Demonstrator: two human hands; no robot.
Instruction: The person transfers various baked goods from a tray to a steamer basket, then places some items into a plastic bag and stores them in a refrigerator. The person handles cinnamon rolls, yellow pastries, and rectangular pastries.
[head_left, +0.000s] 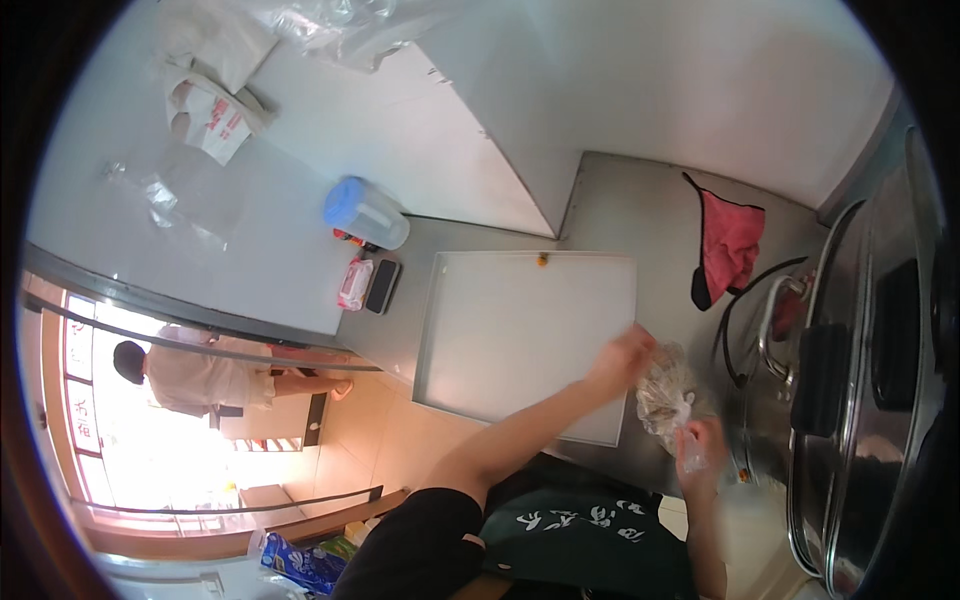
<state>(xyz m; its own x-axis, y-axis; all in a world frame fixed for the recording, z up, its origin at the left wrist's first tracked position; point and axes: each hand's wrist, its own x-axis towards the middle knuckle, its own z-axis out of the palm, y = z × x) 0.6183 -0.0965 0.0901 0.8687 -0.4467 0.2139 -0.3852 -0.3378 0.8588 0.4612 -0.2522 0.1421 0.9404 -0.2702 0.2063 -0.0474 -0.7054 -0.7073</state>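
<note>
A clear plastic bag with light brown contents (664, 394) is between my hands, over the steel counter at the tray's right edge. My right hand (701, 450) grips its gathered neck. Against the bag's upper left side is my left hand (628, 352); its fingers look bent, but whether they pinch the plastic cannot be told. Beneath my left forearm lies a shallow white tray (525, 330), with a small orange-brown piece (541, 259) at its far rim.
A pink cloth with black edging (731, 244) lies beyond the bag. Large lidded metal pots (772, 330) stand at right. A blue-lidded plastic jug (367, 214), a wipes pack (355, 283) and a dark phone (383, 286) are left of the tray. Another person (202, 371) stands farther off.
</note>
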